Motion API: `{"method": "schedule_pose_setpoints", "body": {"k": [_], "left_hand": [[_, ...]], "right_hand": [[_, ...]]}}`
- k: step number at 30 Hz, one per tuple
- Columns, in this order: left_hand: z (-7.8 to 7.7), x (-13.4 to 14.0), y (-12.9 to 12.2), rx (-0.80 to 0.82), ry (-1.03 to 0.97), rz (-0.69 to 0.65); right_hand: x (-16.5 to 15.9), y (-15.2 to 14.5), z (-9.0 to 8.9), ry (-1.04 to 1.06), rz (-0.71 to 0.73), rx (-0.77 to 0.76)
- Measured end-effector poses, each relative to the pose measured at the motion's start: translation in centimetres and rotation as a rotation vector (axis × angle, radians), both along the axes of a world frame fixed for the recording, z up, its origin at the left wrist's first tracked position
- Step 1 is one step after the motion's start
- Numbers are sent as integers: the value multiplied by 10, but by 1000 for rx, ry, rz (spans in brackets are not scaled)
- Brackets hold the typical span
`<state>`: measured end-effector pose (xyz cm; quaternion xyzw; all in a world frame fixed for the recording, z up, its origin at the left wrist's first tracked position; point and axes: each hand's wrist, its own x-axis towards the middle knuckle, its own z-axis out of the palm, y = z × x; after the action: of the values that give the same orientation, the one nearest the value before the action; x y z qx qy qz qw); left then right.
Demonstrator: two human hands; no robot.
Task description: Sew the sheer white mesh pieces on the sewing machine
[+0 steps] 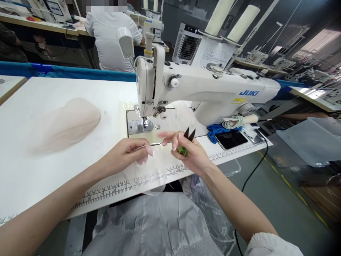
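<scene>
My left hand [134, 151] is closed in a pinch on the edge of a sheer pale fabric piece [153, 174], which hangs down over the table's front edge. My right hand [190, 151] is wrapped round green-handled thread snips [183, 150], whose dark blades point up. Its fingers reach toward the left hand and are partly blurred by motion. Whether those fingertips touch the fabric, I cannot tell. Just behind both hands stands a white sewing machine [207, 83], its presser foot [145, 122] over the metal plate.
A beige sheer fabric piece [77, 122] lies on the left of the white table [26, 170], which has a printed ruler [114, 190] along its front. A phone [231, 139], blue cloth [213, 132] and cord coil [233, 122] sit at right. A person [112, 39] sits beyond.
</scene>
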<state>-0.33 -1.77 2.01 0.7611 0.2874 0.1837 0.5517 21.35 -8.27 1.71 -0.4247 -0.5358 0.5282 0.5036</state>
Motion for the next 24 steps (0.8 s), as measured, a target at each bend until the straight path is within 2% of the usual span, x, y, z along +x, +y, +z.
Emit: {"method": "schedule_pose_setpoints", "body": {"k": [2,3,5,7,9,12,15,19,24], "left_hand": [[0,0,-1,17,-15,-41],[0,0,-2,27,-19,-61],[0,1,-3,47,-4,-96],[-1,1,-3,56,25,-104],[-3,1,-3,47,31,-79],[-4,1,-1,30,6,1],[-3,2,0,34,1,35],[-2,2,0,39,6,41],[-4,0,1,40,-3,-19]], "right_hand": [[-7,7,-4,105,100,-63],[-6,11,-6,112,95,-61],[0,20,-9,41,-31,-3],[11,24,-8,-6,-269,81],[17,20,-4,-62,-367,146],[15,3,2,-310,-230,156],[2,-10,1,-410,-114,113],[-14,-9,-6,-426,-185,39],[-12,-1,-6,-369,-233,61]]}}
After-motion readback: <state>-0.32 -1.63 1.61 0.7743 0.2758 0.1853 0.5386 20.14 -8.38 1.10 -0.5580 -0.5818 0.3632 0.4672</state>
